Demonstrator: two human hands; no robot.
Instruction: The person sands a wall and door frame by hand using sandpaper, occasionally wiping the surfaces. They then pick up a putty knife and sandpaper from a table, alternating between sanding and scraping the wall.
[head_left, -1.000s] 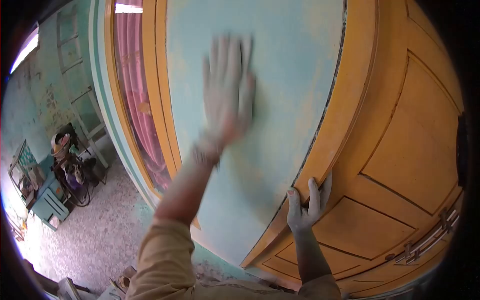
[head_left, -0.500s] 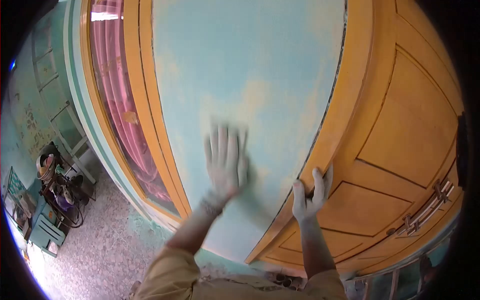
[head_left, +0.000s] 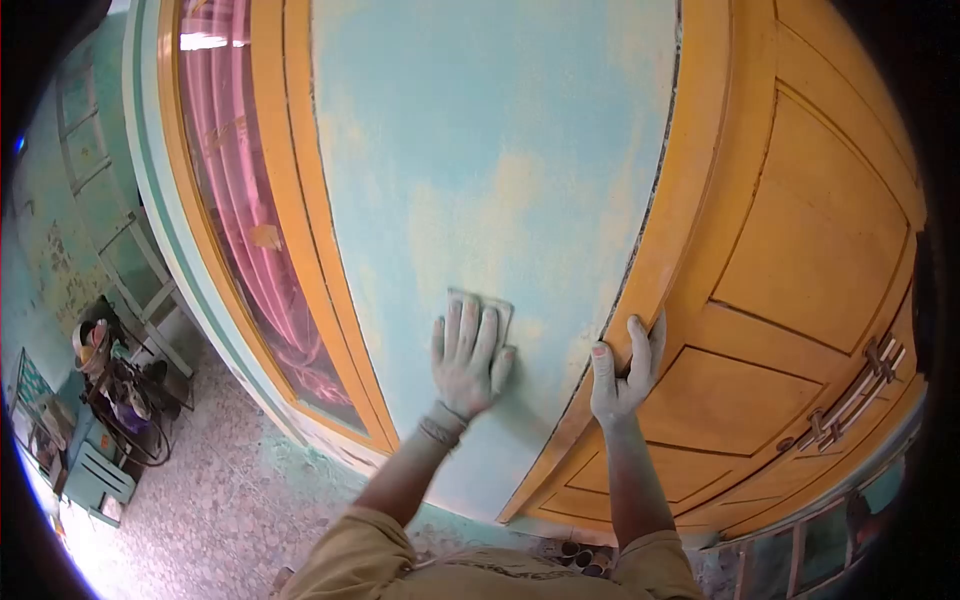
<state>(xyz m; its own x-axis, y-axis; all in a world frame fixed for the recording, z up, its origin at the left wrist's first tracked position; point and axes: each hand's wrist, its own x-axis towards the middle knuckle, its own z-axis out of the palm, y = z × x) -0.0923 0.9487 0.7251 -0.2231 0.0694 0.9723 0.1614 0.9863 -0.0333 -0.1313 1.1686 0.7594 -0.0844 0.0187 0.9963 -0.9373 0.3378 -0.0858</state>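
Left hand [head_left: 468, 358] flat on sandpaper [head_left: 490, 303], open wall [head_left: 500, 150] above.

There is one view only, from a camera worn on the person's head. It looks forward and down along both outstretched arms at a turquoise wall [head_left: 500, 150] very close in front. The wide fisheye lens bends the orange door frame [head_left: 670, 230] and the orange door [head_left: 800, 270] at the right, and darkens the corners. At the lower left it takes in the speckled floor [head_left: 200, 500] far beneath, so the viewpoint sits high. No second view shares the scene.
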